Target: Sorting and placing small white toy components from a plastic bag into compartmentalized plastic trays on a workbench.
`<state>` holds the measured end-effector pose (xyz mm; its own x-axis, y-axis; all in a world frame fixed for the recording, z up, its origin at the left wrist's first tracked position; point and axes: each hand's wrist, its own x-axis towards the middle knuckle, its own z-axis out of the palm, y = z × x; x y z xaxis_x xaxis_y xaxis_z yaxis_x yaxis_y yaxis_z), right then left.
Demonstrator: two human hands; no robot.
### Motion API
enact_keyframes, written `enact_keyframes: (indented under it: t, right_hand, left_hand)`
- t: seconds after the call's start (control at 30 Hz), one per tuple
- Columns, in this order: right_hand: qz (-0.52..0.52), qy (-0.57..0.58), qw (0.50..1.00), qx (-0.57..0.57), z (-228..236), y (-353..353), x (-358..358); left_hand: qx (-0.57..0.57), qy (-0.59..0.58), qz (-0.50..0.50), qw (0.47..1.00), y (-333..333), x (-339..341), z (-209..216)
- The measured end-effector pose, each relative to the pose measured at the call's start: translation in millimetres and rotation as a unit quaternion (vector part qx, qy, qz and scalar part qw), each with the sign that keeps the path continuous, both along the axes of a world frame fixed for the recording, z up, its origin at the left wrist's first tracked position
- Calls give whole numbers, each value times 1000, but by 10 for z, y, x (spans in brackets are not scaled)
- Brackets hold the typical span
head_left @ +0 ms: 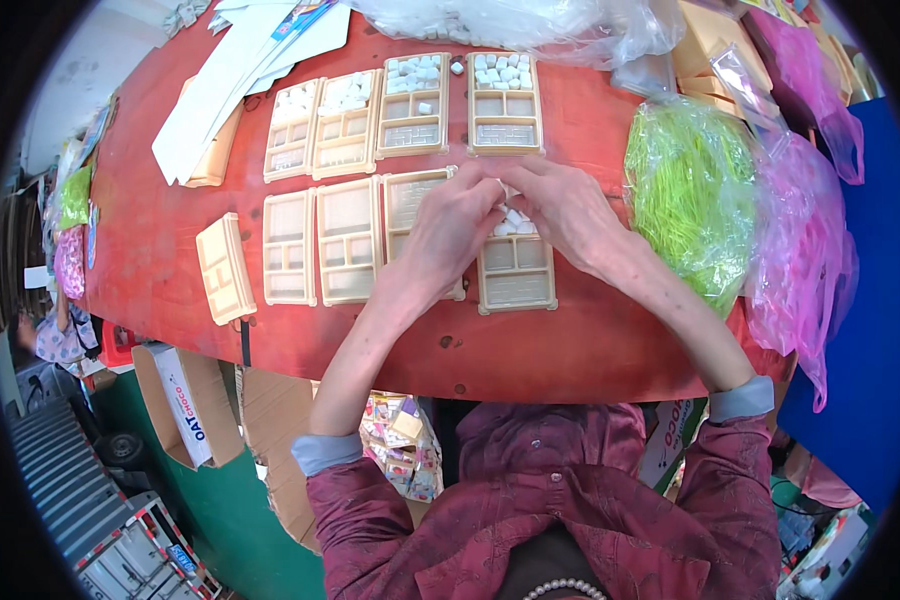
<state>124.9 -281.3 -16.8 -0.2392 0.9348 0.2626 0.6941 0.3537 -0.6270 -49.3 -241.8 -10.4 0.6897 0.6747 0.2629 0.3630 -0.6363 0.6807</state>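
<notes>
Both hands meet over a cream compartment tray (516,275) lying flat on the red bench (170,240), its long axis running away from the person. The left hand (450,228) and right hand (562,205) are curled, fingertips pinched together on small white cubes (511,222) in the tray's far compartment. Similar trays lie alongside in two rows, with bags of green (685,190) and pink strips (800,260) to the right.

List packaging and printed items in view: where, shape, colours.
Clear plastic bag: table's far edge, crumpled, white pieces inside.
Green bag: right of the hands, bulging, lime strands.
Pink bags: far right, translucent magenta.
Cardboard box: under table, left, brown, white printed flap.
White sheets: far left, flat.
</notes>
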Motion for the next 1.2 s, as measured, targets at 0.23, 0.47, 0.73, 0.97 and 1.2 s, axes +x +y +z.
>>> enact_keyframes:
  t: [0.23, 0.47, 0.73, 0.97, 1.2]
  right_hand:
    - [22, -36, 999, -34, 3, 40, 16]
    - [6, 13, 998, -68, 112, 110, 55]
    - [57, 95, 992, -54, 264, 493, -292]
    - [123, 31, 989, 79, -83, 711, -809]
    - [-26, 161, 982, 95, -140, 665, -1051]
  left_hand:
    - [15, -9, 29, 999, -22, 71, -143]
    - [2, -37, 36, 999, -58, 4, -69]
    - [-232, -113, 182, 949, 226, -483, 81]
    - [-214, -70, 216, 950, 183, -751, 51]
    - [-118, -123, 278, 945, -12, -709, -94]
